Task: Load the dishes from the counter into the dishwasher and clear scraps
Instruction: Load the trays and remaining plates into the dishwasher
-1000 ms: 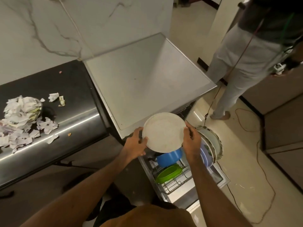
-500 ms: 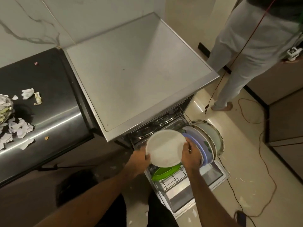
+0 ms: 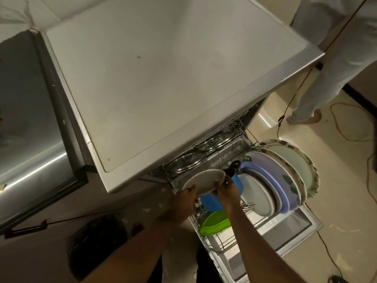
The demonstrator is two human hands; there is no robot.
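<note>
A white plate (image 3: 205,179) is tilted low over the pulled-out dishwasher rack (image 3: 222,242). My left hand (image 3: 183,203) grips its near left rim and my right hand (image 3: 227,193) grips its right rim. Under the plate sits a blue pot (image 3: 214,203) with a black handle, and a green bowl (image 3: 214,222) lies in front of it. To the right, several large plates (image 3: 271,184) stand on edge in the rack, the outermost with a leaf-pattern rim. The upper rack (image 3: 195,158) shows just under the dishwasher's top.
The grey dishwasher top (image 3: 159,78) fills the middle, with the steel counter (image 3: 26,119) to its left. Another person's legs (image 3: 326,64) stand at the upper right beside cables (image 3: 285,111) trailing over the tiled floor. A dark bin (image 3: 98,244) sits at lower left.
Both hands have lowered the white plate from above the counter edge down into the rack over the blue pot. My view has dropped and swung right, so the paper scraps have left the frame.
</note>
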